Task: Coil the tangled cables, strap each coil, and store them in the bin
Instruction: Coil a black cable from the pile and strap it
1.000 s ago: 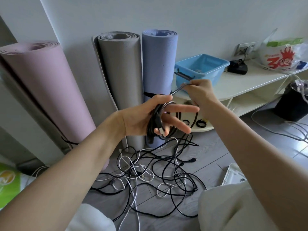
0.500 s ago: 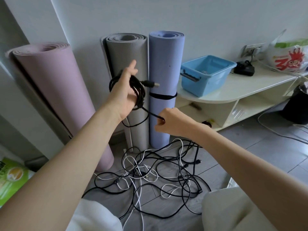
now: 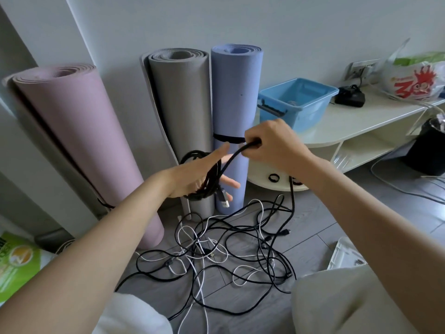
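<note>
In front of the three upright rolled mats, the left hand [image 3: 192, 179] is held out flat, fingers straight and spread, so that it serves as a former; several turns of the black cable [image 3: 212, 177] are looped around the palm, and a USB plug [image 3: 223, 198] hangs from the lower edge of the coil. Just above and to the right, the right hand [image 3: 272, 143] has its fingers curled round the free run of the same cable, pinching it near the knuckles; this grip presumably keeps the strand taut while the next turn is laid over the left palm. From the right hand the cable drops behind the wrist to the tangled pile [image 3: 228, 247] of black and white leads on the floor, which is judged to be mostly unsorted; the coil in hand bears no strap as yet. The blue bin [image 3: 313, 102] stands on the white shelf unit [image 3: 361, 121], well apart from the hands; whether anything lies in it cannot be told.
</note>
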The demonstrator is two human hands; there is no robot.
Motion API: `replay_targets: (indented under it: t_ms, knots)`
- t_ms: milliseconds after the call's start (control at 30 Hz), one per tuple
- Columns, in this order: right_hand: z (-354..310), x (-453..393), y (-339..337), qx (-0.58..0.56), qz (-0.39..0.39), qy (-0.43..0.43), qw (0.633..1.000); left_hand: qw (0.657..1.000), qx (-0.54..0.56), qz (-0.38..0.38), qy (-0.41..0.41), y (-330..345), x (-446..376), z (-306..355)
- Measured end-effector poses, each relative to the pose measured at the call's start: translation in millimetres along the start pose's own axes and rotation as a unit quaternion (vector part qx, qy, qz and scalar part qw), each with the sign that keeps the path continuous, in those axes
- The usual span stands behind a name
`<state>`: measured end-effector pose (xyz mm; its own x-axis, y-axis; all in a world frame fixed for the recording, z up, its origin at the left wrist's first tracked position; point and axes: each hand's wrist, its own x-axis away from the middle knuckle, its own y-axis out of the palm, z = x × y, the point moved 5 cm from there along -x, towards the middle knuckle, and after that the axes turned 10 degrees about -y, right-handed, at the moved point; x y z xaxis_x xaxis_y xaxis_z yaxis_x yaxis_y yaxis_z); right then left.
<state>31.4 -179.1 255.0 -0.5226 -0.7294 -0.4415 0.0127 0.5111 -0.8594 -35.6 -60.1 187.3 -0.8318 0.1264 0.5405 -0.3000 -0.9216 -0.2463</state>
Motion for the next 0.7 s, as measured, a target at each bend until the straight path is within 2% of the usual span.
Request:
replay_targets:
  t_ms: [67,133,267,333,433,500,567,633,700]
  knots:
    - [15,-1,-6,-0.052,0.058,0.034,0.996,0.996,0.013,-0.087,0.022,8,5,8]
    - [23,-1,-8,-0.091,0.083,0.064,0.99,0.989,0.022,-0.142,0.045,20,10,17]
    - [29,2,5,-0.193,0.047,0.126,0.972,0.974,0.061,-0.204,0.083,39,18,38]
    - [30,8,22,-0.33,-0.009,0.163,0.93,0.961,0.097,-0.231,0.114,40,23,48]
    - [24,18,40,-0.543,-0.066,0.191,0.815,0.944,0.171,-0.234,0.156,29,29,60]
    - [16,20,38,-0.635,-0.086,0.183,0.745,0.93,0.232,-0.225,0.176,16,30,63]
    - [10,18,32,-0.691,-0.096,0.161,0.698,0.913,0.278,-0.229,0.192,6,31,64]
    - [8,17,28,-0.706,-0.115,0.149,0.682,0.908,0.296,-0.227,0.19,1,31,63]
    - [9,17,32,-0.679,-0.136,0.151,0.706,0.912,0.29,-0.233,0.171,2,29,61]
